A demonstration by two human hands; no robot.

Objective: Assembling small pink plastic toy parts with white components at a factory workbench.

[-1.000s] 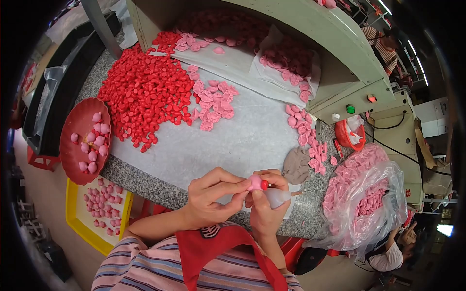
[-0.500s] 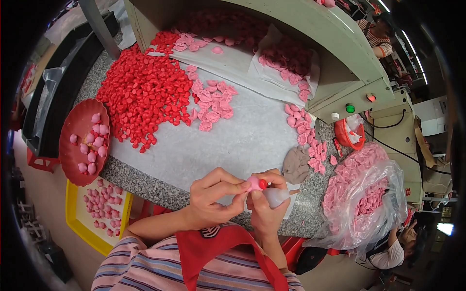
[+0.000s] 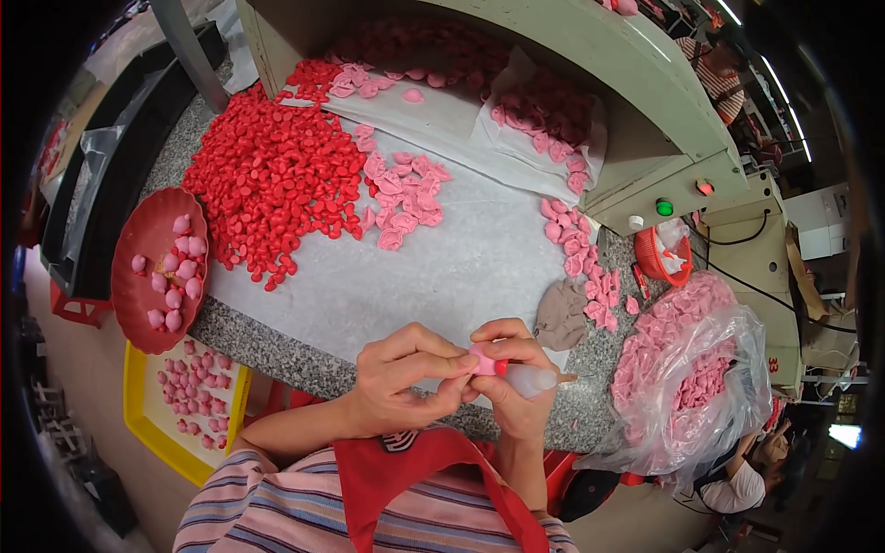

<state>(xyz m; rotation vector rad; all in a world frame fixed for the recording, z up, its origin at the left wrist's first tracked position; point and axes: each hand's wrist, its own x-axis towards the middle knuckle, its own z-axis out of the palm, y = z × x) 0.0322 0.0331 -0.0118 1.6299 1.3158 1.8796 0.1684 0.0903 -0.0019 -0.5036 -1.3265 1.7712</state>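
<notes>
Seemingly at joining stage: one pink ball (image 3: pixel 482 358), red cap (image 3: pixel 501 368) at its end, was pinched above the table (image 3: pixel 277 358) by left hand (image 3: pixel 404 373) and right hand (image 3: pixel 518 405), a bottle (image 3: pixel 529 380) also gripped in the latter. Steady pressing seemed required next.

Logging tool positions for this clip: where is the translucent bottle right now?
In the head view, the translucent bottle sits in the right hand, below and right of centre, just right of the pink-and-red piece.
</notes>
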